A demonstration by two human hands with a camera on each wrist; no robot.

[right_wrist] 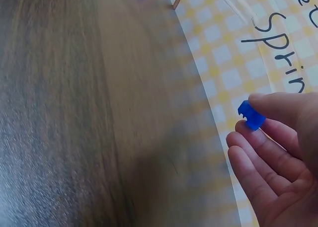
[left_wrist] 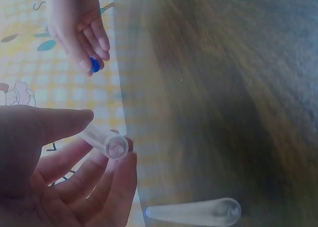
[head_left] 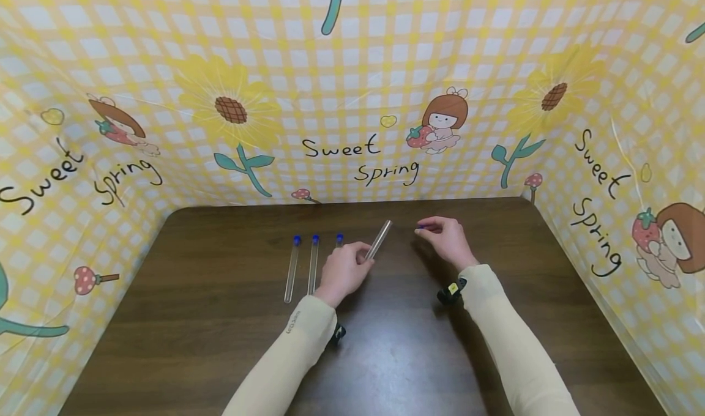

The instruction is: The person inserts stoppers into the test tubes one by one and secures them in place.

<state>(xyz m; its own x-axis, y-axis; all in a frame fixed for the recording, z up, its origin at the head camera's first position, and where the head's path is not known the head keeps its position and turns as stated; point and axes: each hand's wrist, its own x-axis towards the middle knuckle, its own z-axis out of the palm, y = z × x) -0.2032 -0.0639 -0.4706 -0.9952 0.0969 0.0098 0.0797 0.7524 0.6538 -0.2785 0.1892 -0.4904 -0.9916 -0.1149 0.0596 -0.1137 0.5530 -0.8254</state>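
My left hand (head_left: 344, 270) pinches a clear, uncapped test tube (head_left: 379, 240) between thumb and fingers, tilted with its upper end toward the right. Seen from the left wrist, the rounded bottom of this tube (left_wrist: 117, 147) points at the camera. To its right, my right hand (head_left: 448, 241) holds a small blue cap (right_wrist: 252, 115) between thumb and fingertips, apart from the tube. Left of my left hand, blue-capped test tubes lie side by side: one at the outer left (head_left: 291, 274), one beside it (head_left: 314, 260), and a third (head_left: 339, 238) mostly hidden by that hand.
The dark wooden table (head_left: 220, 342) ends at the back against a yellow checked cloth (head_left: 341, 104) printed with flowers and lettering. This cloth also rises along the left and right sides. Each wrist wears a black camera, such as the right one (head_left: 451, 290).
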